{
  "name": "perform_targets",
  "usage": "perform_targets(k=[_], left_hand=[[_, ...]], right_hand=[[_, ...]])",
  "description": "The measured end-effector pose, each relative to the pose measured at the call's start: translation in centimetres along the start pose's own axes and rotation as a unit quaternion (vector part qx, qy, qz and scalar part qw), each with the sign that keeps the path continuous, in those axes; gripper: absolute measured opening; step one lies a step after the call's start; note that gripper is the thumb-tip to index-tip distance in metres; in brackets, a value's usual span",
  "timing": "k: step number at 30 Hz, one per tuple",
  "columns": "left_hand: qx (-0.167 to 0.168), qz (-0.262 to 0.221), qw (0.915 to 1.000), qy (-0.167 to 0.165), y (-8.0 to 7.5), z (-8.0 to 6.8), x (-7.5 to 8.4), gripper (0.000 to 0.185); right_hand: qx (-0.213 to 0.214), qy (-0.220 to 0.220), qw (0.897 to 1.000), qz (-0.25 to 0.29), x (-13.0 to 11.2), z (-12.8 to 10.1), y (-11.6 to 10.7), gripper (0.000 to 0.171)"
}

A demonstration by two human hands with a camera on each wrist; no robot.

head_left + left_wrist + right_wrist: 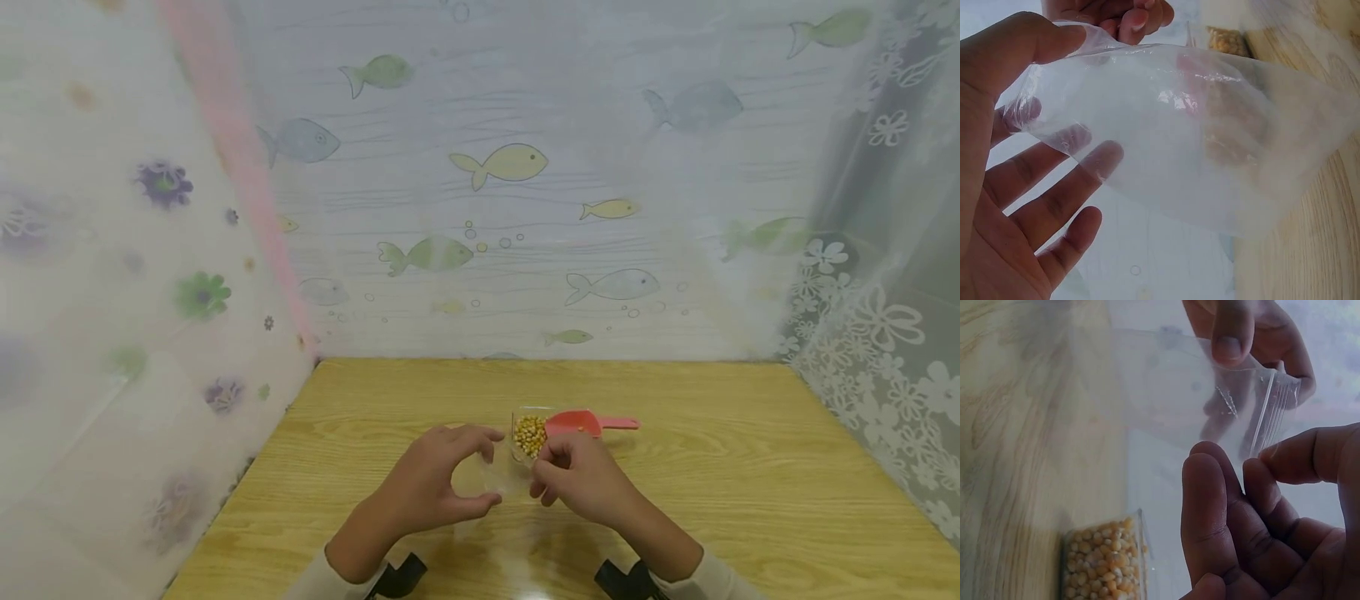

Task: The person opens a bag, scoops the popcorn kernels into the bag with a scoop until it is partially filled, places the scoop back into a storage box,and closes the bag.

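The clear zip bag (1147, 125) is being held up between both hands, above the near side of the wood-grain table (375, 400). By the left hand (442, 475), the film is being spanned between the thumb at one edge and fingers that are being spread apart behind the plastic. By the right hand (581, 477), the ridged zip strip (1266, 412) is being pinched at one end between thumb and index fingertips; the remaining fingers are being kept close together. Whether the mouth is being parted cannot be told.

Just beyond the right hand, corn kernels (529, 435) are being contained in a clear box (1142, 544). A pink scoop (573, 423) is being supported there, its bowl over the kernels and its handle being projected past the right side.

Risks being noted, as judgement: the pinch is being made on a small area, so the slick film could slip if uneven pull were applied. The thin edge could be stretched or torn by a sideways tug at the strip. The projecting handle could be caught by the right hand or forearm, with kernels being scattered.
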State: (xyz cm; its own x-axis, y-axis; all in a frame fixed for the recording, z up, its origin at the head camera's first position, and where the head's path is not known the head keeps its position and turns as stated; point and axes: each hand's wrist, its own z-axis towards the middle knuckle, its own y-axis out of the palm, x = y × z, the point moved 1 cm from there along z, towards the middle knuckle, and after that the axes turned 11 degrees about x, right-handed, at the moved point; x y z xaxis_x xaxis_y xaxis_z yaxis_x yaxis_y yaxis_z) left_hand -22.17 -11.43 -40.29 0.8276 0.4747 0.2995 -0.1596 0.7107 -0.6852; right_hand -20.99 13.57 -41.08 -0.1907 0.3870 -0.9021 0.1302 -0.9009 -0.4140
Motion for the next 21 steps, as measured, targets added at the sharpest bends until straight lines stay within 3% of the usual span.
perform_targets(k=[10, 21], left_hand=[[-0.007, -0.05, 0.9985, -0.022, -0.1, -0.6, -0.8, 0.036], [0.032, -0.02, 0.9986, 0.038, -0.6, -0.7, -1.8, 0.012]], right_hand=[[-0.023, -0.008, 0.999, 0.026, 0.9, 0.6, 0.2, 0.025], [-0.039, -0.002, 0.998, 0.054, 1.7, 0.9, 0.6, 0.03]])
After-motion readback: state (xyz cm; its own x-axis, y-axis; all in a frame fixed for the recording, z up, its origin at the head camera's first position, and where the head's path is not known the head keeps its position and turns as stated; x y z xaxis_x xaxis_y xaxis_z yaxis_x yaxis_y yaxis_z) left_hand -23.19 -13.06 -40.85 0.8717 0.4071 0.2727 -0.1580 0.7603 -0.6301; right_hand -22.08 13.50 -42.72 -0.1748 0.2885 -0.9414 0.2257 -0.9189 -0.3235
